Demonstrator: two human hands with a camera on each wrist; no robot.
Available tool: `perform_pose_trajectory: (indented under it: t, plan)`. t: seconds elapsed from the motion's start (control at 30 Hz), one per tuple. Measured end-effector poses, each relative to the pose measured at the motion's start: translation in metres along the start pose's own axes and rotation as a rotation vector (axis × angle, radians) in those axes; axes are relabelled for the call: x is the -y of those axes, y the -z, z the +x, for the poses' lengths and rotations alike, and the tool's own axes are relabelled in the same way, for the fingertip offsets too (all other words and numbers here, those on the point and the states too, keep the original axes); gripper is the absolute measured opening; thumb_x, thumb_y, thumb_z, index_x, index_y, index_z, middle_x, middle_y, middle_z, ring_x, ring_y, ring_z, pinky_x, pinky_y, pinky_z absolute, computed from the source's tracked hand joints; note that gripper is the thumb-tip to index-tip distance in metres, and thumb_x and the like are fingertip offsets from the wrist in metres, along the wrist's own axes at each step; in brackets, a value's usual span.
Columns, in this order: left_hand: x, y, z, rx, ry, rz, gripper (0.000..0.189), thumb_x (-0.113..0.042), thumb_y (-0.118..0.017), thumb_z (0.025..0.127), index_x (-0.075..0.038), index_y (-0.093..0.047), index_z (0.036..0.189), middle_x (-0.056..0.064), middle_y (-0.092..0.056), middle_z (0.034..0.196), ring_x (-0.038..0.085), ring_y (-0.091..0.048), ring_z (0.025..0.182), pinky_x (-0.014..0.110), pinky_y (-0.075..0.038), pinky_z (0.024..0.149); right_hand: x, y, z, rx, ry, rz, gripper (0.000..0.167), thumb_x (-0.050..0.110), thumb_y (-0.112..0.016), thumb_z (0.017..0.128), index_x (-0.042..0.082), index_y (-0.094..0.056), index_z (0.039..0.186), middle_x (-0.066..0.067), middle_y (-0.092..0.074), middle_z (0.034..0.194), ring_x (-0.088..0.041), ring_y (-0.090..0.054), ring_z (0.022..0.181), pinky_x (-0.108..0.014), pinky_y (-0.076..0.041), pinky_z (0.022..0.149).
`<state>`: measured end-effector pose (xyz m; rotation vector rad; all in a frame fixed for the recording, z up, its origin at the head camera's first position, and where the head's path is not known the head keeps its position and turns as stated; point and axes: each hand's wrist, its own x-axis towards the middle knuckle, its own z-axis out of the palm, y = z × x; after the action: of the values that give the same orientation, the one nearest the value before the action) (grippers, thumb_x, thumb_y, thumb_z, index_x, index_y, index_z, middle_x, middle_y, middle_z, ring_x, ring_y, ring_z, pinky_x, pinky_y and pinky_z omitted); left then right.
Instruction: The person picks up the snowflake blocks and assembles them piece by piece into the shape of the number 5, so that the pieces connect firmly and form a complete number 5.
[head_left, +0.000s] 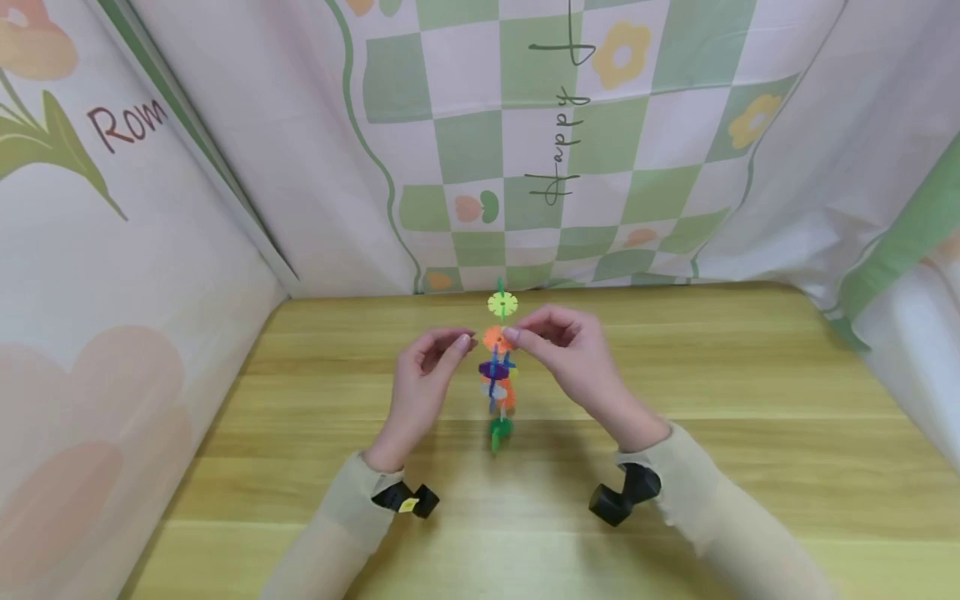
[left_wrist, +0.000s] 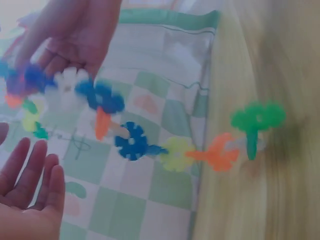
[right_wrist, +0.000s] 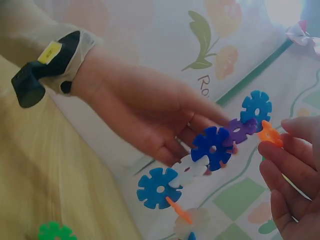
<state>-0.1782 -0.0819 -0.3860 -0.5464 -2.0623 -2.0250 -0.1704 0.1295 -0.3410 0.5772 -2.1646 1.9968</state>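
Note:
A chain of slotted plastic snowflake discs hangs upright between the hands, joined edge to edge. My right hand pinches an orange disc near its upper end between thumb and fingers. Above that disc stands a yellow-green disc. Lower down come a purple disc, a white disc and several blue discs, one a dark blue disc. A green disc hangs lowest, close over the tabletop. My left hand is beside the chain, its loosely extended fingers near the orange disc, holding nothing.
The wooden table runs back to a hanging cloth with green checks and flowers. A pale printed panel closes off the left side. Each wrist wears a black camera mount over a beige sleeve.

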Motion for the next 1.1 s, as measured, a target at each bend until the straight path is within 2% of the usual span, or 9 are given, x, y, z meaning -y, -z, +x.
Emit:
perform_pose_trajectory:
  t: [0.13,0.27,0.37,0.53,0.7,0.77,0.83,0.93,1.1]
  plan:
    - [-0.007,0.0,-0.003,-0.043,-0.056,-0.009,0.023,-0.02,-0.062,0.104,-0.001,-0.068,0.117,0.012,-0.069,0.113,0.025,-0.065,0.106,0.037,-0.053,0.096,-0.001,-0.002,0.001,0.01,0.04,-0.036,0.013,0.013,-0.07,0.099,0.002,-0.075,0.103,-0.008,-0.075,0.097,-0.026,-0.07,0.092,-0.034,-0.057,0.086]
    - [-0.009,0.001,-0.002,-0.04,-0.099,-0.004,0.021,-0.013,-0.067,0.1,-0.001,-0.067,0.118,0.009,-0.069,0.114,0.025,-0.064,0.106,0.039,-0.052,0.096,-0.001,-0.004,0.001,0.037,0.069,-0.078,0.014,0.013,-0.068,0.1,0.003,-0.075,0.107,-0.006,-0.075,0.102,-0.024,-0.069,0.098,-0.036,-0.054,0.09]
    - [-0.01,0.001,-0.001,-0.039,-0.119,0.022,0.024,-0.014,-0.072,0.097,-0.003,-0.068,0.118,0.007,-0.069,0.113,0.025,-0.064,0.104,0.04,-0.052,0.095,0.0,-0.004,0.0,0.06,0.077,-0.127,0.015,0.015,-0.068,0.101,0.007,-0.075,0.111,-0.001,-0.075,0.108,-0.019,-0.067,0.1,-0.038,-0.052,0.091]
    - [-0.009,0.001,0.002,-0.083,-0.121,0.076,0.023,-0.022,-0.072,0.098,-0.006,-0.071,0.114,0.004,-0.07,0.11,0.021,-0.067,0.099,0.038,-0.056,0.09,-0.002,-0.003,-0.002,0.117,0.106,-0.167,0.018,0.014,-0.069,0.099,0.01,-0.074,0.116,0.003,-0.073,0.113,-0.017,-0.065,0.103,-0.037,-0.052,0.092]
    - [-0.006,0.001,0.007,-0.133,-0.109,0.049,0.018,-0.015,-0.072,0.098,-0.001,-0.074,0.107,0.008,-0.073,0.105,0.026,-0.071,0.096,0.033,-0.058,0.084,-0.013,0.01,-0.008,0.133,0.131,-0.226,0.02,0.012,-0.071,0.098,0.009,-0.073,0.117,0.0,-0.073,0.115,-0.019,-0.065,0.105,-0.039,-0.052,0.092]
    - [-0.005,0.001,0.009,-0.149,-0.103,0.032,0.015,-0.01,-0.072,0.097,0.002,-0.074,0.106,0.011,-0.074,0.104,0.029,-0.071,0.095,0.031,-0.059,0.082,-0.023,0.018,-0.01,0.126,0.097,-0.272,0.022,0.015,-0.073,0.097,0.008,-0.073,0.118,0.0,-0.073,0.115,-0.019,-0.065,0.106,-0.043,-0.052,0.093]
    - [-0.005,0.001,0.011,-0.153,-0.092,0.021,0.013,-0.005,-0.07,0.097,0.005,-0.073,0.105,0.014,-0.074,0.104,0.033,-0.071,0.095,0.031,-0.059,0.082,-0.034,0.027,-0.011,0.13,0.029,-0.312,0.025,0.018,-0.075,0.096,0.006,-0.072,0.118,-0.002,-0.072,0.115,-0.02,-0.065,0.106,-0.047,-0.052,0.094]
    - [-0.004,0.001,0.014,-0.154,-0.075,0.03,0.013,-0.001,-0.068,0.097,0.008,-0.072,0.106,0.018,-0.073,0.104,0.035,-0.071,0.096,0.033,-0.058,0.084,-0.054,0.039,-0.011,0.18,-0.089,-0.351,0.027,0.021,-0.075,0.096,0.005,-0.072,0.118,-0.005,-0.072,0.115,-0.021,-0.066,0.104,-0.047,-0.053,0.093]
    - [-0.001,0.003,0.02,-0.129,-0.09,0.047,0.017,-0.012,-0.069,0.099,0.002,-0.074,0.107,0.012,-0.075,0.101,0.03,-0.072,0.093,0.033,-0.058,0.084,-0.074,0.051,-0.014,0.259,-0.216,-0.329,0.02,0.018,-0.073,0.097,0.005,-0.073,0.112,-0.006,-0.074,0.108,-0.026,-0.069,0.101,-0.038,-0.056,0.088]
